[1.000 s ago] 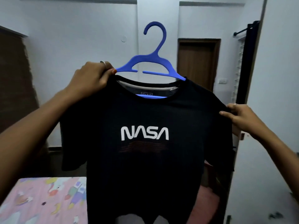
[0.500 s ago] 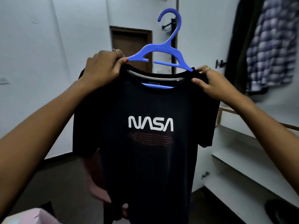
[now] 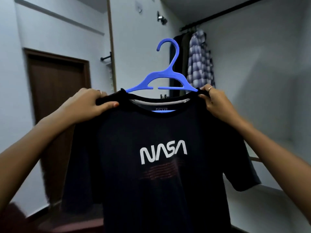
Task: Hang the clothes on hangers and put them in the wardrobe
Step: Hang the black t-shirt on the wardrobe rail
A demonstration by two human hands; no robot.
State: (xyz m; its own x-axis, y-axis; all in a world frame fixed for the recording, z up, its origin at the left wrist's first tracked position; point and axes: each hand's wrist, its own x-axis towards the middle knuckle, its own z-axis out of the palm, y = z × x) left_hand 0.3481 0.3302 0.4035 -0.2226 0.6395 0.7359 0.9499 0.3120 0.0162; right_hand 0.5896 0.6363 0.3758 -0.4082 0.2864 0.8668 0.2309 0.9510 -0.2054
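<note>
One black NASA T-shirt (image 3: 161,165) on a blue hanger (image 3: 165,79) was held up before the wardrobe rail (image 3: 223,13) — left hand (image 3: 89,105) and right hand (image 3: 213,100) each gripping a shoulder — hanging-up step under way; next, its hook likely needed lifting onto that rail beside the checked shirt (image 3: 199,59).

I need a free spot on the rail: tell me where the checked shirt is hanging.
In the head view, the checked shirt hangs upper right on the dark rail, beside dark garments, behind the blue hanger.
</note>
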